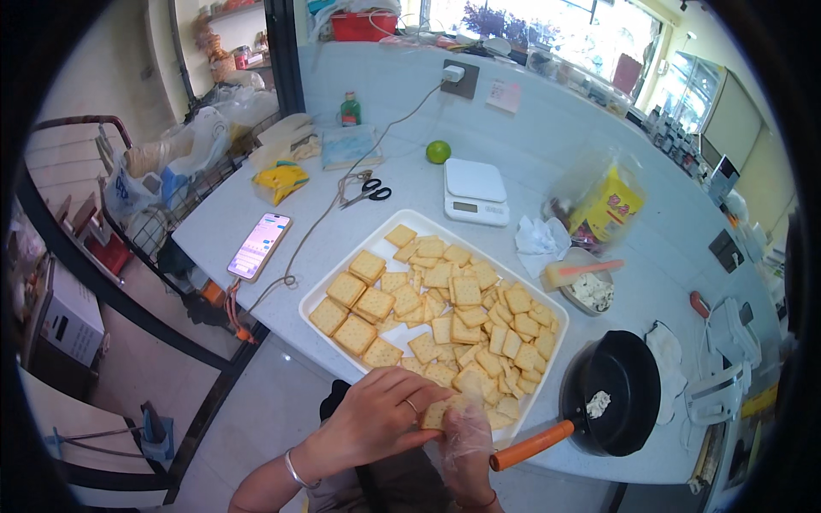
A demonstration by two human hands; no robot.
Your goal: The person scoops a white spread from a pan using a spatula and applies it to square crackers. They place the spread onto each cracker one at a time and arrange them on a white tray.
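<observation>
A square cracker [435,416] is pinched between my two hands at the near edge of the white tray [560,329]. My left hand [376,416], bare with a ring and a bangle, grips its left side. My right hand [469,440], in a clear plastic glove, closes on its right side; the glove and fingers partly hide the cracker. Loose crackers [466,291] fill most of the tray, while stacked crackers [346,289] stand in rows along its left side. Whether the held piece is one cracker or a stacked pair, I cannot tell.
Right of the tray sits a black pan [624,376] with a white dab inside, its orange handle [532,445] pointing toward my right hand. Behind are a bowl of white cream [590,295] with a spatula [590,271], a kitchen scale [475,190], scissors [368,193], a lime [439,152] and a phone [260,246].
</observation>
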